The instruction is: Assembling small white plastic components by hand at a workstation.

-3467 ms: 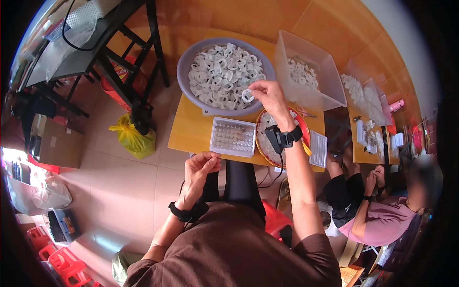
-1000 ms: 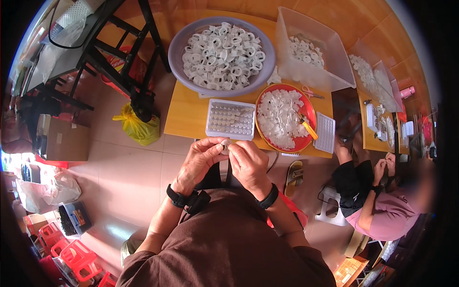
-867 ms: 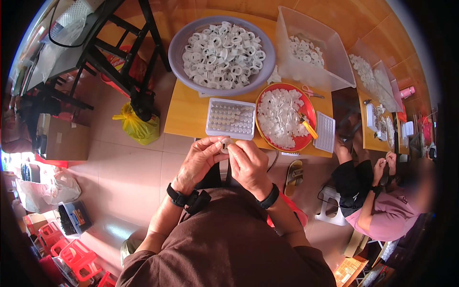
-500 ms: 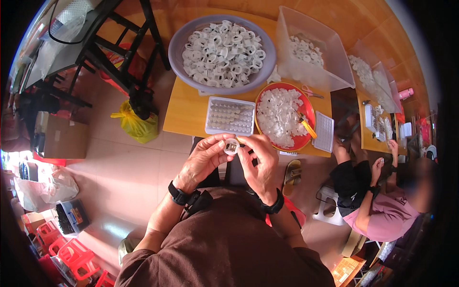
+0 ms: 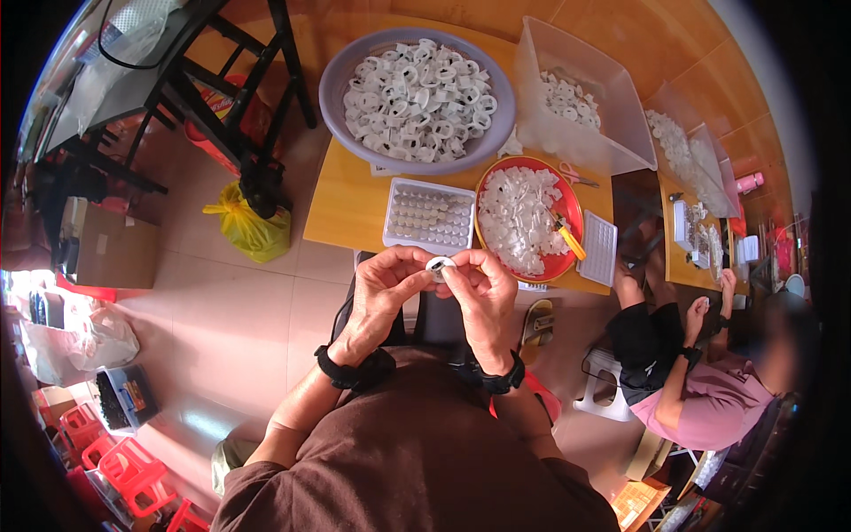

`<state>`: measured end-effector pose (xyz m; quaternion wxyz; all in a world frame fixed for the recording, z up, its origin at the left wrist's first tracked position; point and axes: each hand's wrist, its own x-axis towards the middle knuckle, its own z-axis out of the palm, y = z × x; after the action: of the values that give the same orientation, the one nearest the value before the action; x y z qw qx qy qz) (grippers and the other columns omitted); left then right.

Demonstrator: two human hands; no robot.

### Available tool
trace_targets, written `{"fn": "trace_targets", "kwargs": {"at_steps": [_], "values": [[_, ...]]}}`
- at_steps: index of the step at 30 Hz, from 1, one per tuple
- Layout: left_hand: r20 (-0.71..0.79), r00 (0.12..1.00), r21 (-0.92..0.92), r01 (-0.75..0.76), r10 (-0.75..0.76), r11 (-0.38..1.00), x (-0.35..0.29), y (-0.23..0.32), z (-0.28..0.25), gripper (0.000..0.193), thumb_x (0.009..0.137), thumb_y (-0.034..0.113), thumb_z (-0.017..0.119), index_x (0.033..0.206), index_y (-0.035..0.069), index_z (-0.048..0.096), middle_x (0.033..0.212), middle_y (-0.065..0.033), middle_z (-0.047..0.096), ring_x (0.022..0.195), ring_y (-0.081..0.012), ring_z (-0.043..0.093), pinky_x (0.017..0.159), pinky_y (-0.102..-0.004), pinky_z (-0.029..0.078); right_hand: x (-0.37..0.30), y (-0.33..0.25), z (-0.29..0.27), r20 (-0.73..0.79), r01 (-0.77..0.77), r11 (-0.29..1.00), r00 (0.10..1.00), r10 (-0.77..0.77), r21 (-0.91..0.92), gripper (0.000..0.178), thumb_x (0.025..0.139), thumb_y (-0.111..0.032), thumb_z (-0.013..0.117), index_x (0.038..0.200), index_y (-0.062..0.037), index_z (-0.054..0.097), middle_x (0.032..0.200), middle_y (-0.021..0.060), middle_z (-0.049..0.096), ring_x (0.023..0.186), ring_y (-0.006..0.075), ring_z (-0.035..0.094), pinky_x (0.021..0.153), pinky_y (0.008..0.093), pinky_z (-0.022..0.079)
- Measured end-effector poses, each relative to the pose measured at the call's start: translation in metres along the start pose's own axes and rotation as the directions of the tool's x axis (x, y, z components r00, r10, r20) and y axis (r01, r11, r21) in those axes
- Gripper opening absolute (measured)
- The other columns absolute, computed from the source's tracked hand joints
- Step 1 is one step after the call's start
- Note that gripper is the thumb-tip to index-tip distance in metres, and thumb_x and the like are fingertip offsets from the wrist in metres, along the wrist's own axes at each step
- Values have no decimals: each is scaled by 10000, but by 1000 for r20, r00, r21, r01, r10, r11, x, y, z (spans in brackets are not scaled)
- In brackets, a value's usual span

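Note:
A small round white plastic part (image 5: 439, 263) with a dark centre is pinched between both my hands, just off the table's near edge. My left hand (image 5: 387, 288) grips its left side with thumb and fingers. From the other side my right hand (image 5: 484, 297) presses its thumb onto the part, hiding some of it. Just beyond my fingers lies a white tray (image 5: 387, 232) with rows of small round grey discs. To its right, a red round plate (image 5: 575, 202) holds a heap of clear plastic pieces, with a yellow-handled cutting tool (image 5: 572, 241) on it.
A lavender basin (image 5: 329, 105) heaped with white ring-shaped parts stands at the back. Right of it are a clear bin (image 5: 622, 137), scissors (image 5: 579, 176) and a pale flat tray (image 5: 599, 253). Another person in a pink top (image 5: 709, 406) sits at the right. A yellow bag (image 5: 253, 232) lies on the floor.
My right thumb and fingers have closed in on the white part. It has tipped, so its inside no longer faces up as openly. The view has shifted slightly.

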<state>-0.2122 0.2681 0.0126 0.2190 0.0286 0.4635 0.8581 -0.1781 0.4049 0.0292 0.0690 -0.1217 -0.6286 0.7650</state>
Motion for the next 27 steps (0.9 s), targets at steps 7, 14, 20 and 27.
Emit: {"fn": "trace_targets", "kwargs": {"at_steps": [7, 14, 20, 27], "values": [[-89, 989, 68, -112, 118, 991, -2, -7, 5, 117, 821, -66, 580, 928, -20, 565, 851, -56, 618, 784, -112, 611, 741, -243, 505, 1, 10, 7, -3, 133, 990, 991, -133, -44, 105, 813, 58, 614, 886, 9, 558, 807, 28, 585, 714, 81, 604, 606, 214, 526], [-116, 944, 330, -255, 308, 909, -2, -13, 6, 115, 788, -84, 561, 871, -5, 557, 834, -16, 546, 775, -82, 559, 706, -214, 467, -2, 11, 13, -35, 246, 916, 962, -271, -317, 129, 758, 57, 636, 844, 0, 558, 780, 33, 571, 673, 93, 598, 596, 228, 508], [-13, 859, 597, -404, 512, 693, -4, -4, 13, 148, 723, -98, 588, 827, 6, 577, 801, -61, 542, 693, -138, 532, 639, -250, 452, -5, 5, 14, -22, 291, 904, 950, -313, -312, 139, 747, 62, 637, 828, 3, 541, 769, 45, 566, 675, 106, 601, 606, 234, 510], [203, 685, 727, -584, 700, 361, -16, 16, 23, 211, 674, -142, 610, 822, 5, 582, 813, -82, 568, 729, -202, 548, 623, -279, 452, -19, -5, 16, -16, 512, 732, 815, -580, -450, 197, 682, 65, 671, 821, -6, 550, 731, 79, 558, 646, 206, 597, 596, 292, 493]]}}
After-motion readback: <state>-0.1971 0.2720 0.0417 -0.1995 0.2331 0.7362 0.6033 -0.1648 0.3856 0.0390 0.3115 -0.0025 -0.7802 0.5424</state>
